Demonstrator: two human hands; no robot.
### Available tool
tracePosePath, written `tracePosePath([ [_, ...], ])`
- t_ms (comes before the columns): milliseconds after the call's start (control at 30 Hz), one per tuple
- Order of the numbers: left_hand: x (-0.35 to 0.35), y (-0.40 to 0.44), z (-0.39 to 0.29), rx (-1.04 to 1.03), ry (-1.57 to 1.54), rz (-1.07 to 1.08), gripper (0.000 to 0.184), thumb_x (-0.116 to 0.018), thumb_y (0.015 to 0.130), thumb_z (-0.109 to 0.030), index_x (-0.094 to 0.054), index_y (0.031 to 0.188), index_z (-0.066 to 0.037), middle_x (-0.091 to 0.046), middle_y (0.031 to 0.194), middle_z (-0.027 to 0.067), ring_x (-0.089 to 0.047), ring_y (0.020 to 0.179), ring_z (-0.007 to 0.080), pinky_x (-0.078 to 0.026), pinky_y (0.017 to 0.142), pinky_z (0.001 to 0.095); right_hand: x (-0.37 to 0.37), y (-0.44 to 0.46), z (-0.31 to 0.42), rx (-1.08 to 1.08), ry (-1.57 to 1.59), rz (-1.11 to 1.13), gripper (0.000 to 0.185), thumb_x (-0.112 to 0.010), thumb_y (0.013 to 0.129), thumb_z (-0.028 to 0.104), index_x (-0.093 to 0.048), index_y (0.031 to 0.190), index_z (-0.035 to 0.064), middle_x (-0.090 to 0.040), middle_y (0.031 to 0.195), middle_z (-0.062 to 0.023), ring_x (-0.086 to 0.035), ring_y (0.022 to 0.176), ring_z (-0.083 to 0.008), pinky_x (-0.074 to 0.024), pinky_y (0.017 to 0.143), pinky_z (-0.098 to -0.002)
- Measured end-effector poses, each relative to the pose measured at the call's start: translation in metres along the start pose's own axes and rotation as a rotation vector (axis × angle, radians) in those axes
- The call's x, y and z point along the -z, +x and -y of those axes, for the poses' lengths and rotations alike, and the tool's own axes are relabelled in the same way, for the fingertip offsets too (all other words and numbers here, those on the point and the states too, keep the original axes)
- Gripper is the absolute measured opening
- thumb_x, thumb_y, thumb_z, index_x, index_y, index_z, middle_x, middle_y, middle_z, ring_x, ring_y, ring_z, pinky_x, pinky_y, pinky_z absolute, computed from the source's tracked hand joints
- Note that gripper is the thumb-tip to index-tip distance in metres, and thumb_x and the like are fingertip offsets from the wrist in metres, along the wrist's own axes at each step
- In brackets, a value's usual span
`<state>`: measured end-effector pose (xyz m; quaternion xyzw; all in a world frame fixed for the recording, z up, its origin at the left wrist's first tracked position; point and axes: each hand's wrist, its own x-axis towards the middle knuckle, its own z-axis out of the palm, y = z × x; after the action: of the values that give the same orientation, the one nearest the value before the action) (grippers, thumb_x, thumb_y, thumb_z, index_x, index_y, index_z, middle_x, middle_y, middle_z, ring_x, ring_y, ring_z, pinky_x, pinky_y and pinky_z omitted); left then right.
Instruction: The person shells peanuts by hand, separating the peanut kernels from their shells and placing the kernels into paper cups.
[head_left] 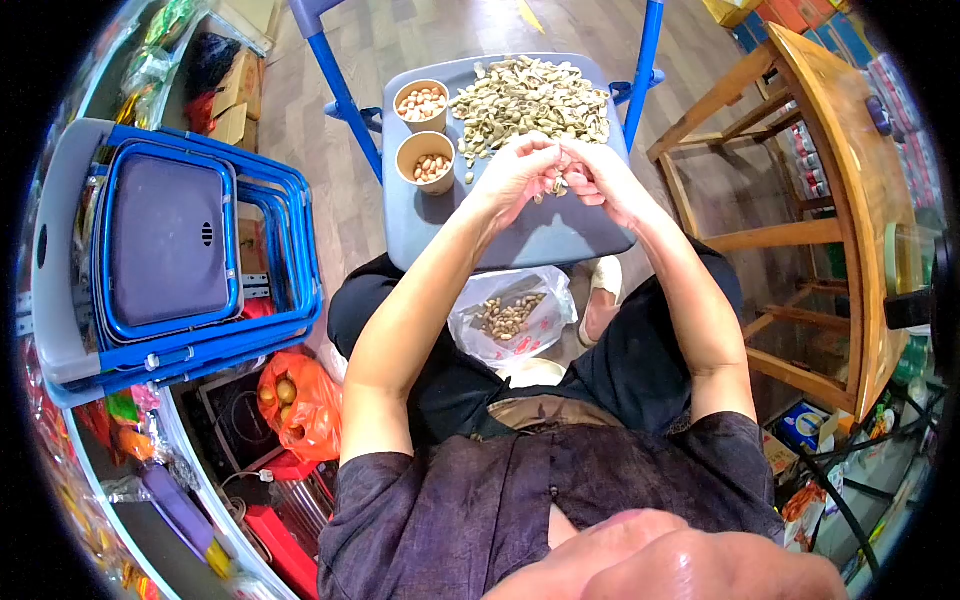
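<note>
Over the seat of a blue-grey folding chair [500, 235], my left hand [522, 172] and my right hand [600, 178] meet, fingertips pinched together. Small pale bits, apparently a nut or shell, show between and under the fingers; which hand grips what is too small to tell. A wide heap of empty-looking shells [535, 100] lies just beyond my hands. At the seat's left stand two paper cups: the far cup [420, 120] holds pale pinkish nuts, the near cup [426, 178] browner nuts. Below the seat, between my legs, an open plastic bag [470, 335] contains unshelled nuts.
Folded blue chairs [170, 240] stand at the left, near an orange bag [300, 405] of round items. At the right is a wooden stool or table frame [835, 200]. Shelves with packaged goods line both sides. The chair's blue legs rise beyond the seat.
</note>
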<state>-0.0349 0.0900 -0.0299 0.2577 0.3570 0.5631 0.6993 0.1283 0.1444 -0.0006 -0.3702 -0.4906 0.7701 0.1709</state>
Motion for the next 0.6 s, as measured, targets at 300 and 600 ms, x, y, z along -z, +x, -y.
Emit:
tracePosePath([
  [300,0.012,-0.004,0.008,0.005,-0.022,0.034,0.012,-0.057,0.09,-0.006,-0.059,0.101,-0.004,-0.063,0.093,0.0047,-0.059,0.083,0.0119,-0.049,0.075,0.0264,-0.004,0.0,-0.002,-0.013,-0.183,-0.065,0.031,-0.056,0.09,0.046,-0.059,0.082,0.0161,-0.036,0.059,0.0121,-0.025,0.049,-0.0006,-0.0149,0.044,-0.0202],
  [600,-0.006,-0.046,-0.051,-0.738,1.181,-0.201,0.018,-0.054,0.08,0.007,-0.064,0.09,-0.004,-0.061,0.087,0.0125,-0.062,0.079,0.0261,-0.05,0.073,0.0361,0.014,0.033,-0.025,0.317,-0.263,-0.184,0.022,-0.059,0.09,0.026,-0.06,0.101,0.0068,-0.044,0.065,0.008,-0.036,0.055,-0.0027,-0.0278,0.048,-0.0215],
])
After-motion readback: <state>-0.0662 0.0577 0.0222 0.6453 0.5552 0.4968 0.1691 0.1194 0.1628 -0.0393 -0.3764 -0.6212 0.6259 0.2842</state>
